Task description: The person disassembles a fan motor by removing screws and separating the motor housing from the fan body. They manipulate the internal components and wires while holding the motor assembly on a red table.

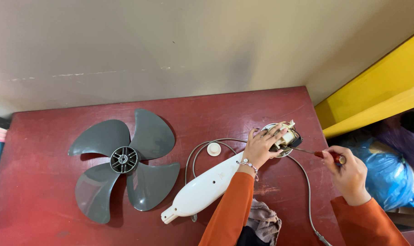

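Observation:
A white fan body lies slanted on the dark red table, its exposed motor end at the upper right. My left hand rests on top of that motor end, fingers spread over it. My right hand grips a red-handled screwdriver whose shaft points left into the motor. A grey cord loops from the fan body around the motor and off the near edge.
A grey fan blade with several vanes lies flat on the left. A small white round cap sits beside the cord loop. A grey cloth lies near me. Yellow shelf and blue bags stand right of the table.

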